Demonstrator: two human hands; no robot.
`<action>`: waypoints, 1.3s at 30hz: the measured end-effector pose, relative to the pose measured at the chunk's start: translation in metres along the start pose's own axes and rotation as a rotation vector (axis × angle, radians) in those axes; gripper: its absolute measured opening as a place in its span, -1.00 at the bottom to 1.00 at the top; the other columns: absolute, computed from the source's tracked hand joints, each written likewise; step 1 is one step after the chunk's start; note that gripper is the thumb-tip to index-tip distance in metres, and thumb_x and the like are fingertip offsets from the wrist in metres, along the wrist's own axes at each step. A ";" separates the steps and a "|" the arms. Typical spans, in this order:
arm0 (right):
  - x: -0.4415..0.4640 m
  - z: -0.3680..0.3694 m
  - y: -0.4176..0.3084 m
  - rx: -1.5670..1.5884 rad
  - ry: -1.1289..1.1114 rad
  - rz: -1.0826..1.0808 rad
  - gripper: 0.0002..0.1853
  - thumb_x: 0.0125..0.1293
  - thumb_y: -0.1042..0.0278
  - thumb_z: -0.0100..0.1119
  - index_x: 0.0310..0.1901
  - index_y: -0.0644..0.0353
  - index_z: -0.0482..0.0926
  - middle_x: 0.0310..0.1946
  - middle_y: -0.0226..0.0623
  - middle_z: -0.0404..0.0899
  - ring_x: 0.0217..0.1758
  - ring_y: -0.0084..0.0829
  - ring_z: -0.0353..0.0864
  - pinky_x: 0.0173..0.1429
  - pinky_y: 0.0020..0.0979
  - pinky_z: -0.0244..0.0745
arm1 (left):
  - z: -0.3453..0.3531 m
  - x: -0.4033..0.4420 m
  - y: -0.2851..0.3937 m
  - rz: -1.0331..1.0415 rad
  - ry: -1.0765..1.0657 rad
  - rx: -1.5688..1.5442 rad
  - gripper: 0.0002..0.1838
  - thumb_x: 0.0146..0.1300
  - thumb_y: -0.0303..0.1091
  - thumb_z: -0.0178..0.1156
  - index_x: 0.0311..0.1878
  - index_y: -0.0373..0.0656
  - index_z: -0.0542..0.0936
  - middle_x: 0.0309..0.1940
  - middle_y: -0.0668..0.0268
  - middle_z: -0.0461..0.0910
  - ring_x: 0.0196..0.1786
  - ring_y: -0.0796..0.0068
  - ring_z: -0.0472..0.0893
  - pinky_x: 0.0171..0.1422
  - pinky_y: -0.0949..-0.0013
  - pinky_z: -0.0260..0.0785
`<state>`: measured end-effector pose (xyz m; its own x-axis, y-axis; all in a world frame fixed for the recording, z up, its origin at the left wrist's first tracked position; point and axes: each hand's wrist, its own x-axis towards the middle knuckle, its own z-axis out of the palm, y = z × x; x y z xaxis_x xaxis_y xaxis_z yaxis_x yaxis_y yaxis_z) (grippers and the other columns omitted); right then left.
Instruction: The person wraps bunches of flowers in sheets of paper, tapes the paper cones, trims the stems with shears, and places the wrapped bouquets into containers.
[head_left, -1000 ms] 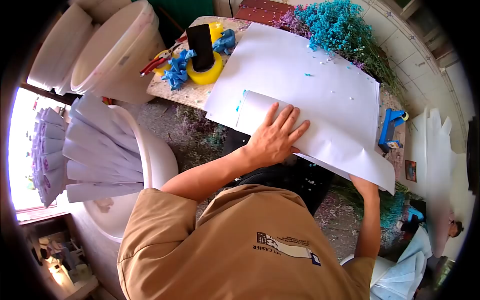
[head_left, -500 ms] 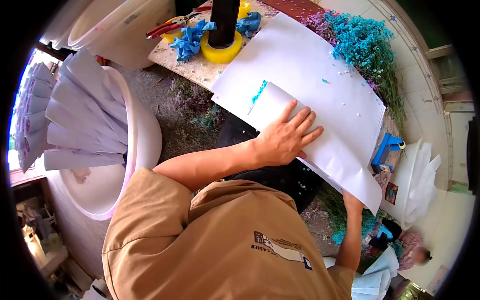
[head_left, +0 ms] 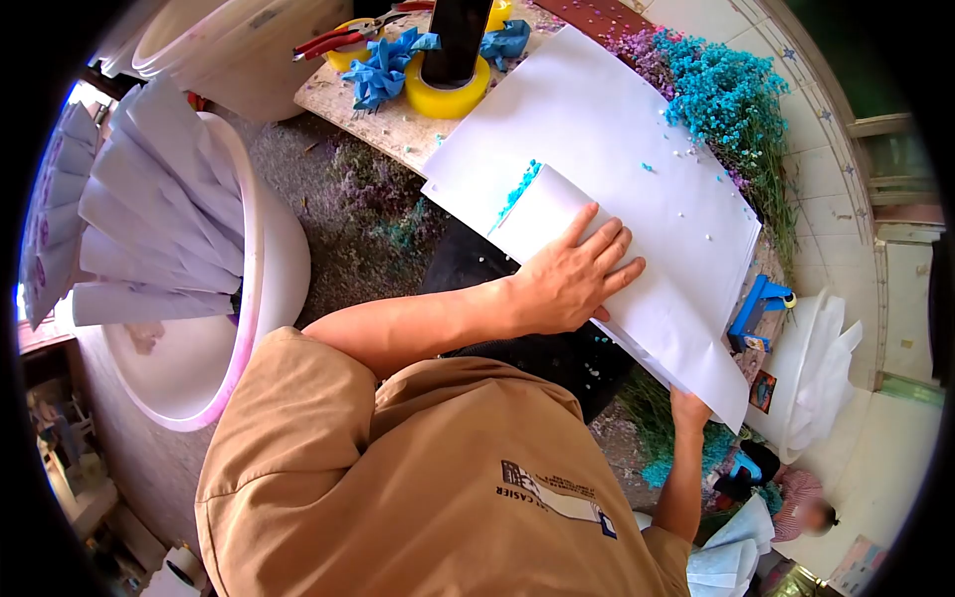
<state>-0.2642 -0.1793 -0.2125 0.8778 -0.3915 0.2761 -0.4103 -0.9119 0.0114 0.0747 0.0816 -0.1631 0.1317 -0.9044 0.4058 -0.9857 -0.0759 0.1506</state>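
Note:
A white paper sheet lies on the wooden work board, its near edge folded over into a flap. A row of small turquoise blossoms shows at the flap's left end. My left hand rests on the folded paper, fingers stretched out and apart, the thumb at the near edge. At the paper's lower right corner is my right hand; its fingers go under the paper and are hidden, so I cannot see what they hold.
Turquoise dried flowers lie along the far right edge. Yellow tape props up a phone, near red-handled pliers. A blue tape dispenser is at right. A white tub with paper cones stands left; a person sits lower right.
The view has shifted slightly. Both hands stay in nearly the same place on the paper, and the folded flap looks almost unchanged.

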 end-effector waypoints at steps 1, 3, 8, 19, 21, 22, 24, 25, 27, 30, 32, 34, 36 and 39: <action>-0.001 0.000 0.002 -0.018 -0.007 -0.011 -0.44 0.20 0.31 0.47 0.22 0.32 0.59 0.18 0.08 0.62 0.26 0.15 0.56 0.39 -0.01 0.41 | -0.001 0.001 -0.001 0.001 -0.006 0.002 -0.17 0.27 0.15 0.26 0.52 -0.10 0.39 0.41 0.01 0.43 0.55 0.06 0.31 0.65 -0.27 -0.08; 0.002 -0.009 -0.008 -0.023 -0.093 0.088 -0.42 0.18 0.28 0.49 0.22 0.33 0.59 0.20 0.11 0.60 0.28 0.18 0.54 0.41 0.00 0.39 | 0.002 0.001 -0.001 -0.006 -0.012 -0.006 -0.17 0.27 0.15 0.26 0.51 -0.10 0.39 0.41 0.01 0.43 0.55 0.06 0.31 0.65 -0.26 -0.09; 0.025 -0.060 -0.059 -0.091 -0.335 0.334 -0.32 0.17 0.14 0.50 0.28 0.32 0.54 0.25 0.18 0.54 0.33 0.21 0.49 0.43 0.06 0.34 | 0.008 0.003 -0.005 0.005 0.049 -0.005 -0.12 0.19 0.27 0.32 0.46 -0.09 0.45 0.35 0.05 0.46 0.51 0.02 0.34 0.65 -0.28 -0.06; 0.140 -0.115 -0.138 0.258 -0.229 -0.086 -0.13 0.00 0.25 0.64 0.38 0.24 0.45 0.31 0.01 0.52 0.37 0.02 0.50 0.42 -0.08 0.39 | 0.002 0.003 -0.006 0.029 0.066 -0.056 -0.09 0.15 0.22 0.35 0.49 -0.09 0.44 0.35 0.00 0.48 0.48 0.03 0.38 0.62 -0.23 0.00; 0.149 -0.072 -0.131 0.278 -0.293 -0.118 -0.01 -0.02 0.15 0.66 0.45 0.23 0.36 0.43 0.03 0.39 0.49 0.04 0.37 0.53 -0.06 0.27 | 0.002 0.006 -0.005 -0.013 0.068 -0.082 -0.09 0.15 0.22 0.36 0.49 -0.09 0.43 0.35 -0.01 0.47 0.49 0.00 0.37 0.60 -0.23 0.03; 0.149 -0.056 -0.124 0.324 -0.329 -0.114 0.03 -0.02 0.10 0.67 0.47 0.22 0.33 0.46 0.03 0.35 0.53 0.05 0.32 0.57 -0.06 0.23 | 0.006 0.008 -0.005 -0.012 0.041 -0.100 -0.10 0.18 0.22 0.34 0.48 -0.14 0.42 0.36 -0.05 0.44 0.49 -0.02 0.35 0.63 -0.25 -0.03; 0.148 -0.057 -0.116 0.312 -0.350 -0.106 0.10 -0.01 0.00 0.66 0.52 0.22 0.28 0.51 0.03 0.30 0.56 0.03 0.27 0.61 -0.07 0.16 | 0.002 0.012 -0.004 -0.012 0.033 -0.171 -0.06 0.10 0.13 0.44 0.49 -0.15 0.40 0.36 -0.08 0.43 0.47 -0.06 0.36 0.62 -0.27 -0.02; 0.148 -0.068 -0.112 0.364 -0.330 -0.130 0.06 -0.01 0.00 0.66 0.51 0.20 0.33 0.46 0.02 0.37 0.54 0.03 0.32 0.59 -0.06 0.20 | -0.003 0.018 -0.003 -0.024 -0.025 -0.147 -0.04 0.08 0.11 0.46 0.50 -0.15 0.39 0.37 -0.08 0.43 0.48 -0.07 0.36 0.62 -0.28 -0.03; 0.138 -0.066 -0.078 0.580 -0.190 -0.115 -0.12 0.08 0.11 0.63 0.43 0.19 0.47 0.35 -0.04 0.50 0.46 -0.10 0.45 0.52 -0.13 0.33 | -0.009 0.023 0.000 -0.017 -0.082 -0.151 0.06 -0.03 -0.02 0.56 0.55 -0.13 0.32 0.44 -0.08 0.36 0.52 -0.13 0.30 0.63 -0.31 -0.08; 0.123 -0.080 0.001 0.801 0.126 0.350 -0.59 0.28 0.28 0.51 0.11 0.25 0.70 0.03 -0.30 0.75 0.20 -0.46 0.64 0.36 -0.36 0.47 | -0.018 0.031 0.005 0.003 -0.143 -0.107 0.14 -0.16 -0.06 0.64 0.56 -0.06 0.32 0.45 -0.03 0.33 0.52 -0.08 0.29 0.64 -0.28 -0.07; 0.120 -0.090 0.066 0.959 0.449 0.823 -0.69 0.43 0.15 0.40 -0.03 0.24 0.75 -0.20 -0.42 0.75 -0.13 -0.59 0.65 0.09 -0.49 0.53 | -0.019 0.034 0.006 0.003 -0.172 -0.081 0.20 -0.23 -0.10 0.67 0.57 -0.03 0.30 0.45 -0.01 0.32 0.53 -0.07 0.29 0.65 -0.27 -0.08; 0.101 -0.073 0.161 0.868 0.516 1.015 -0.53 0.32 -0.09 0.47 -0.09 0.23 0.76 -0.30 -0.48 0.69 -0.33 -0.62 0.47 -0.19 -0.51 0.39 | -0.017 0.035 0.006 0.000 -0.175 -0.064 0.27 -0.31 -0.14 0.71 0.58 -0.01 0.27 0.46 0.01 0.31 0.54 -0.05 0.28 0.66 -0.26 -0.09; 0.094 -0.045 0.214 0.841 0.451 1.131 -0.53 0.30 -0.11 0.48 -0.13 0.22 0.77 -0.32 -0.47 0.68 -0.35 -0.61 0.45 -0.22 -0.50 0.36 | -0.017 0.037 0.007 0.008 -0.185 -0.053 0.27 -0.32 -0.14 0.71 0.58 -0.01 0.27 0.45 0.01 0.31 0.54 -0.04 0.28 0.66 -0.26 -0.08; 0.100 -0.034 0.227 0.871 0.279 1.238 -0.55 0.27 -0.10 0.51 -0.21 0.21 0.76 -0.30 -0.42 0.71 -0.38 -0.57 0.46 -0.27 -0.46 0.32 | -0.020 0.040 0.009 0.019 -0.217 -0.019 0.28 -0.29 -0.10 0.72 0.60 0.02 0.25 0.45 0.03 0.32 0.51 -0.05 0.31 0.63 -0.29 -0.04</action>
<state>-0.2779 -0.4216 -0.1495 -0.0067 -0.9894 -0.1451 -0.4695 0.1313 -0.8731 0.0737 0.0528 -0.1271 0.0856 -0.9749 0.2058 -0.9853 -0.0522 0.1626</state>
